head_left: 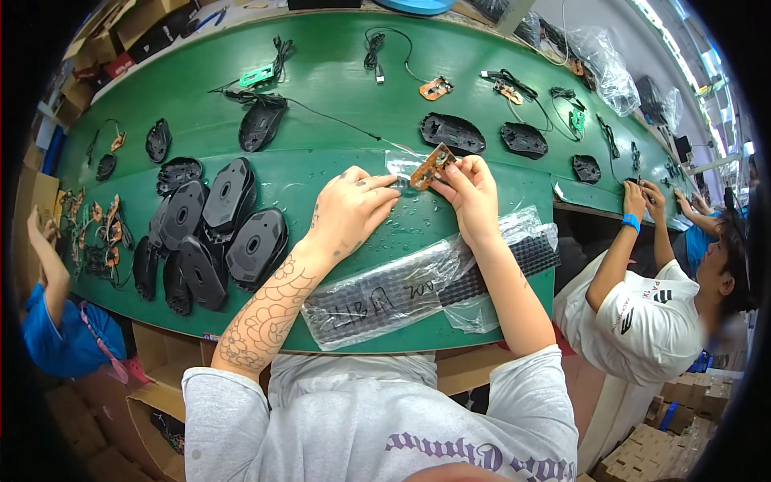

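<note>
My right hand (472,197) pinches a small orange-brown circuit board (430,168) between thumb and fingers, tilted above the green bench. A thin dark cable (333,118) runs from near the board toward the far left. My left hand (353,207) is just left of the board, its fingers bent and drawn together; whatever they might hold is hidden. A small clear plastic piece (399,163) shows between the left fingertips and the board. Under my right forearm lies a clear plastic bag (377,301) with a black textured sheet (534,251) beside it.
Black mouse shells (227,195) are heaped to my left. Farther back lie open mouse bases (452,132), coiled cables (373,52) and boards (436,88) on the green bench (337,68). Co-workers' hands (638,201) work at the right; another person's arm (52,265) is at the left.
</note>
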Demonstrator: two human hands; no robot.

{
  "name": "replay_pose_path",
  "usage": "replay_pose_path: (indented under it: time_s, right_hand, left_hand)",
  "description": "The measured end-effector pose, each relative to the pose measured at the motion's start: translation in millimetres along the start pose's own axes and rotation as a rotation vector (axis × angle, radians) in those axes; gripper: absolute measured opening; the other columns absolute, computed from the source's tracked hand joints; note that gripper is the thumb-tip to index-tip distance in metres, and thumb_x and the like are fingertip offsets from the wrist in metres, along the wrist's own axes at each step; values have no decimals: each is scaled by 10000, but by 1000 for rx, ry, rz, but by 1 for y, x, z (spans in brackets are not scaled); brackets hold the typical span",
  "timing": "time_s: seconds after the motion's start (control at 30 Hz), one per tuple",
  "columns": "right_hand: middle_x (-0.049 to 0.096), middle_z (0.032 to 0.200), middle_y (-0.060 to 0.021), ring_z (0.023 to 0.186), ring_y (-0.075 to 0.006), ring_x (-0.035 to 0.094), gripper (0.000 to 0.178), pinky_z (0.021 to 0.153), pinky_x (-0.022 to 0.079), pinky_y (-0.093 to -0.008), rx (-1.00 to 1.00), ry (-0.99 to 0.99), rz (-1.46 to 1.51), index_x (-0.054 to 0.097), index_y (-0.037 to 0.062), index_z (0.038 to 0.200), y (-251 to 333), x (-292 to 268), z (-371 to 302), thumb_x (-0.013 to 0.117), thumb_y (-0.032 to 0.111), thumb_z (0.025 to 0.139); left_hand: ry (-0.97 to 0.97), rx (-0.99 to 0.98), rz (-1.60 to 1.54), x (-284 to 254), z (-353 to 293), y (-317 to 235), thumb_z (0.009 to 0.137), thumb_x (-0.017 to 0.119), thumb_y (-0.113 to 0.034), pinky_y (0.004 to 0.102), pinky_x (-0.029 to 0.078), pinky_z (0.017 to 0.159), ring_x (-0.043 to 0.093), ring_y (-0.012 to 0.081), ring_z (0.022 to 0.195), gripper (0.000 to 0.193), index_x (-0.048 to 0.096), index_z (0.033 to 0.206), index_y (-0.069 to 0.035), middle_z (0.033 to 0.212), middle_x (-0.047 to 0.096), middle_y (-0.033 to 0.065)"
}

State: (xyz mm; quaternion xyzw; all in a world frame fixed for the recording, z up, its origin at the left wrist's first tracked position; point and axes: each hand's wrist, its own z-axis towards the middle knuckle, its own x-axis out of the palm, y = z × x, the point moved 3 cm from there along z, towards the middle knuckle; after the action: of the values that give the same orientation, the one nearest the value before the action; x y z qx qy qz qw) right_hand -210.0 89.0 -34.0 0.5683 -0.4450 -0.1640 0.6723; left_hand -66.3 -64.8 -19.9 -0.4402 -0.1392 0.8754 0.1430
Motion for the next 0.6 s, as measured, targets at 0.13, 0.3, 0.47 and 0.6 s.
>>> replay_pose_path:
  time_s: [0.13, 0.3, 0.47, 0.6]
  right_hand:
    - [594, 1049, -78, 995, -196, 639, 162, 931, 541, -340, -15, 12, 54, 438, 112, 949, 0, 0, 0, 561, 12, 982]
    - [617, 1102, -112, 1100, -238, 637, 150, 947, 520, -334, -5, 80, 31, 441, 114, 961, -2, 5, 1, 549, 14, 990]
    - [628, 1152, -147, 1203, -274, 607, 142, 960, 505, -324, 39, 107, 32, 442, 112, 971, -7, 4, 3, 542, 13, 993]
    - [619, 1145, -139, 1182, -257, 592, 141, 967, 503, -320, 58, 88, 36, 444, 106, 975, -8, 2, 4, 548, 12, 988]
  left_hand:
    - [9, -1, -48, 3, -2, 3, 803, 719, -146, 293, 516, 752, 603, 160, 837, 188, 739, 990, -152, 1019, 715, -42]
    - [16, -79, -120, 6, 1, 1, 815, 711, -134, 294, 514, 726, 610, 166, 810, 167, 730, 982, -137, 970, 701, -21]
    - [0, -200, -111, 9, 6, -2, 825, 712, -110, 299, 500, 695, 601, 179, 765, 131, 718, 956, -111, 899, 650, -2]
    - [-9, -243, -73, 10, 8, 0, 828, 719, -94, 304, 487, 675, 586, 187, 725, 107, 709, 934, -91, 854, 606, 7]
